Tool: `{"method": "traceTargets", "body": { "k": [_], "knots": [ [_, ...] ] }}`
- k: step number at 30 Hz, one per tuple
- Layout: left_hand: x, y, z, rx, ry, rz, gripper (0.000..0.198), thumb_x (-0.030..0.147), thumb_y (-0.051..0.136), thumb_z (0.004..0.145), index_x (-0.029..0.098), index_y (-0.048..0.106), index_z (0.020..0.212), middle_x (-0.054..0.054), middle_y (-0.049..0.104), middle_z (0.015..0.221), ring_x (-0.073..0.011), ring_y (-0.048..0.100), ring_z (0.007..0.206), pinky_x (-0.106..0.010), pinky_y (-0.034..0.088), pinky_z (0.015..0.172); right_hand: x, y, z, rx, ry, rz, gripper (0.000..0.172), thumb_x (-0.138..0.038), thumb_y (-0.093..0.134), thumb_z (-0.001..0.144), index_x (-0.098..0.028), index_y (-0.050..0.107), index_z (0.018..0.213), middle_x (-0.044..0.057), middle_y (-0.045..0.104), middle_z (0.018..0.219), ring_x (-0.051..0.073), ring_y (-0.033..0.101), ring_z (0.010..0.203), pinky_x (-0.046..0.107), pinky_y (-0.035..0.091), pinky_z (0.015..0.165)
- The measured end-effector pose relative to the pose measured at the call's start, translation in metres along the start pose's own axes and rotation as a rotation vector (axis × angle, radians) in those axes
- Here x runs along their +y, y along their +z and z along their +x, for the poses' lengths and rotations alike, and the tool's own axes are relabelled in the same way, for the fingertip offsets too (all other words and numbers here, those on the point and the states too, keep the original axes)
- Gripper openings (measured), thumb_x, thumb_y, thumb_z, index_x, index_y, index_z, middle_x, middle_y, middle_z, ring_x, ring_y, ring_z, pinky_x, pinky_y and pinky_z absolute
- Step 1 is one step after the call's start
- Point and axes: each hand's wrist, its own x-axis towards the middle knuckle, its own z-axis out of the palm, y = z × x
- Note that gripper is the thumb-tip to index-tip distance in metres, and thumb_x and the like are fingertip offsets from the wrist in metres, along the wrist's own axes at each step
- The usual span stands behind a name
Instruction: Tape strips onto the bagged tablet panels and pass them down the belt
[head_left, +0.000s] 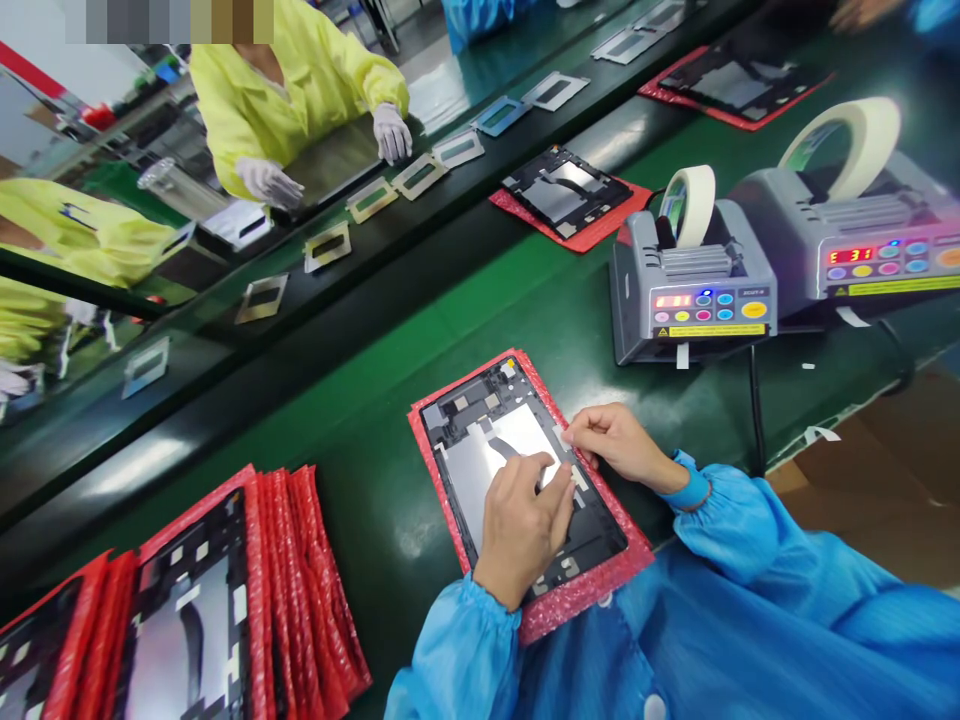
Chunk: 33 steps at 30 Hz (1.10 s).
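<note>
An opened tablet (465,470) lies on a red bubble-wrap sleeve (585,590) in front of me, its silvery battery, dark ribbon cable and small tape pieces exposed. My left hand (525,515) rests over the tablet's lower middle. Its fingers are bent, with a gap between thumb and index finger, and nothing shows between them. At the tablet's right edge, my right hand (619,440) is closed in a pinch beside a pale tape piece. Whatever sits between those fingertips is too small to make out.
Two tape dispensers (694,285) (862,230) stand to the right. Stacked tablets in red sleeves (300,570) fill the lower left. More sleeved tablets (566,190) lie farther back. Flat frames (367,200) line the conveyor, where a gloved co-worker (285,100) works opposite.
</note>
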Motion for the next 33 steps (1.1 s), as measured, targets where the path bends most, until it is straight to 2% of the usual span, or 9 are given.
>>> {"method": "traceTargets", "body": {
  "k": [13,19,25,33],
  "knots": [
    [-0.0005,0.0022,0.0012,0.016,0.002,-0.007,0.026,0.023,0.05,0.086,0.022,0.057,0.11,-0.007,0.056,0.101,-0.016,0.048,0.083,-0.031,0.043,0.071,0.0012,-0.0006,0.0016,-0.016,0.003,-0.013,0.024,-0.034,0.067,0.073,-0.013,0.059,0.063,-0.003,0.051,0.045,0.008,0.044,0.04,0.02,0.031,0.041],
    [0.0,0.0032,0.0023,0.019,-0.018,-0.008,0.034,0.021,0.048,0.087,0.021,0.051,0.12,-0.007,0.056,0.098,-0.0158,0.049,0.082,-0.03,0.043,0.07,-0.0006,-0.0008,0.0001,-0.009,-0.001,-0.029,0.024,-0.034,0.068,0.072,-0.013,0.059,0.063,-0.003,0.051,0.044,0.008,0.043,0.04,0.02,0.031,0.041],
    [-0.0013,0.0041,0.0028,0.028,-0.014,-0.013,0.03,0.021,0.048,0.086,0.021,0.054,0.116,-0.007,0.056,0.097,-0.0154,0.049,0.082,-0.03,0.044,0.07,0.0009,-0.0015,0.0012,-0.032,0.014,0.043,0.026,-0.036,0.067,0.073,-0.014,0.058,0.063,-0.003,0.052,0.045,0.008,0.044,0.04,0.02,0.032,0.041],
    [-0.0014,0.0043,0.0023,0.036,-0.009,-0.015,0.03,0.021,0.05,0.086,0.021,0.054,0.115,-0.007,0.056,0.097,-0.0157,0.049,0.082,-0.03,0.044,0.07,0.0006,-0.0025,0.0014,-0.034,0.025,0.018,0.025,-0.035,0.067,0.073,-0.013,0.059,0.064,-0.002,0.052,0.044,0.008,0.044,0.04,0.02,0.032,0.041]
  ]
}}
